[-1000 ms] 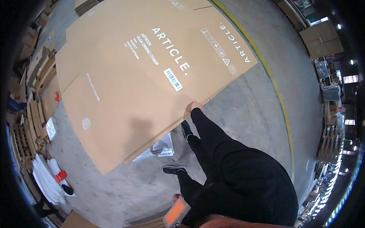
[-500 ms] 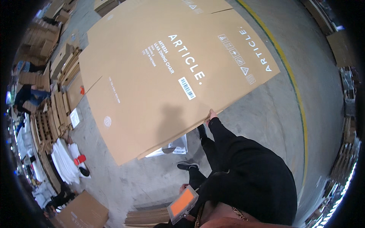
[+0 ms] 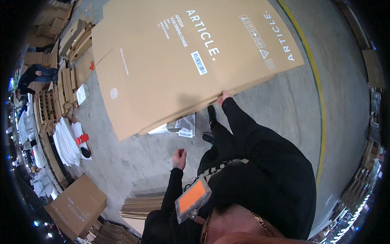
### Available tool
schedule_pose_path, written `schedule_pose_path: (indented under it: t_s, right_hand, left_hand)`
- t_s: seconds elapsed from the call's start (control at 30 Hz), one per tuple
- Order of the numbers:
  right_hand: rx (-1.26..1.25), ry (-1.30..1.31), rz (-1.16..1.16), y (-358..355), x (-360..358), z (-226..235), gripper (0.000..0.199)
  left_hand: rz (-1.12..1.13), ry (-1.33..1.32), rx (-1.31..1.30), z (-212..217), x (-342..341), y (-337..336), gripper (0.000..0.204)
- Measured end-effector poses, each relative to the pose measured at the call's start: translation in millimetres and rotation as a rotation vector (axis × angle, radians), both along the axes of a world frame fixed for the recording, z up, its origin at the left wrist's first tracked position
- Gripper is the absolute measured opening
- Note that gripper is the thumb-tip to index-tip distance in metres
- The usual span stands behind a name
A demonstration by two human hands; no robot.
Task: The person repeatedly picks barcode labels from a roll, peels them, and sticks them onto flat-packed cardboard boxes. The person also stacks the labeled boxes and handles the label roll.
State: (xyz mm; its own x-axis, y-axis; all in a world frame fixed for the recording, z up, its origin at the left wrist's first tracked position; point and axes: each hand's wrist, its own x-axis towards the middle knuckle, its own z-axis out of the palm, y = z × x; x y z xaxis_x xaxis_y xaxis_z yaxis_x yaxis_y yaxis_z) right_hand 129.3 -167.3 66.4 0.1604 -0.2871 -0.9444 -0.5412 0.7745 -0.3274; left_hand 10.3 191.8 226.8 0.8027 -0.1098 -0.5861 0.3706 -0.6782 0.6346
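A large flattened cardboard box [image 3: 154, 81], brown with white printing and a barcode label, fills the upper middle. My right hand [image 3: 223, 98] is closed on its near edge, thumb over the top. That edge shows more than one layer of board. Nearer my body, my left hand [image 3: 179, 158] hangs apart from the cardboard, loosely curled with nothing in it. Under the near edge, a clear plastic bag [image 3: 186, 125] with a white barcode label lies on the floor, partly hidden by the sheet.
Wooden pallets [image 3: 46, 107], white foam sheets [image 3: 65, 142] and a red object [image 3: 81, 139] lie along the left. Stacked flat cardboard [image 3: 142, 206] and a brown box [image 3: 77, 205] sit at lower left. A yellow floor line [image 3: 319, 97] runs down the right. Another person [image 3: 30, 77] bends at far left.
The cardboard sheet has shifted up the view, away from my body, with my right hand still on its edge. My left hand has come out from beside my body into plain sight.
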Motion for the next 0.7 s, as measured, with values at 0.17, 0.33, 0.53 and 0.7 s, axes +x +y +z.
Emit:
schedule_pose_path:
  t_s: [0.17, 0.33, 0.53, 0.7]
  right_hand:
    - [0.028, -0.032, -0.070, -6.3, -1.8, 22.9, 0.059]
    - [0.091, -0.084, -0.056, -27.8, -0.4, 4.1, 0.066]
    - [-0.680, 0.112, 2.531, -17.1, 63.3, 10.1, 0.044]
    - [-1.347, -0.124, 2.764, -17.8, 60.5, -17.0, 0.039]
  left_hand:
    - [0.094, 0.142, -0.123, 25.9, -49.9, 8.3, 0.030]
    - [0.022, 0.387, -0.013, 76.4, -80.8, 24.1, 0.034]
    - [0.279, 0.589, 0.304, 113.5, -105.4, 23.6, 0.030]
    - [0.723, 0.606, -0.074, 94.0, -84.2, -27.1, 0.030]
